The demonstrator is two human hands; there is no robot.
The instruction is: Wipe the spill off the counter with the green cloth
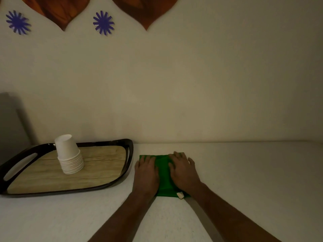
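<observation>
A green cloth (164, 179), folded into a flat rectangle with a small white tag at its near right corner, lies on the white counter (244, 172) just right of the tray. My left hand (146, 173) rests palm down on the cloth's left part, fingers spread and pointing to the wall. My right hand (183, 170) lies flat on its right part in the same way. Neither hand grips the cloth; both press on top of it. No spill shows on the counter; anything under the cloth is hidden.
A black-rimmed tray (130, 154) with a wood-look floor sits at the left, its right edge close to my left hand. A stack of upturned white paper cups (69, 154) stands on it. The wall (192, 84) rises right behind the cloth.
</observation>
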